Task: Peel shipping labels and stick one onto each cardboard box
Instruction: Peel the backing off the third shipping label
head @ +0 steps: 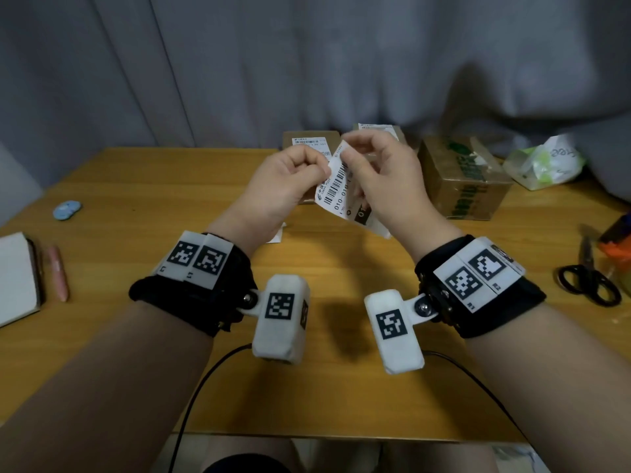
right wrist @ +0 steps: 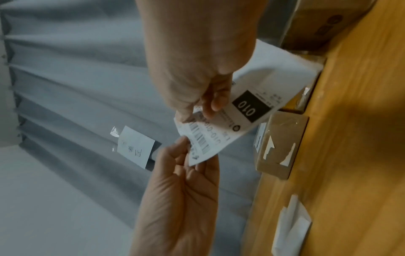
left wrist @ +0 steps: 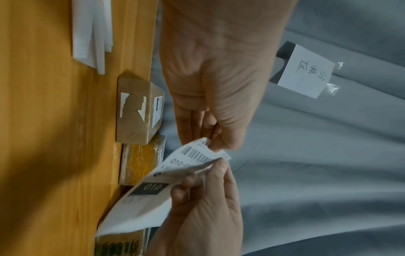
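A white shipping label (head: 338,189) with a barcode and a black "010" block hangs in the air over the table's middle. My left hand (head: 324,165) pinches its upper left corner, and my right hand (head: 345,155) pinches the top edge right beside it. In the left wrist view the label (left wrist: 175,173) curls between both pinches. A small cardboard box (head: 307,141) with a label on top sits at the back. A second box (head: 375,128) is half hidden behind my right hand. A bigger box with green print (head: 467,179) stands to the right.
Scissors (head: 587,278) and an orange object (head: 614,247) lie at the right edge, with a plastic bag (head: 546,162) behind them. Loose white backing sheets (left wrist: 92,34) lie under my left wrist. A pink pen (head: 58,271), a white pad (head: 17,274) and blue discs (head: 67,209) sit left.
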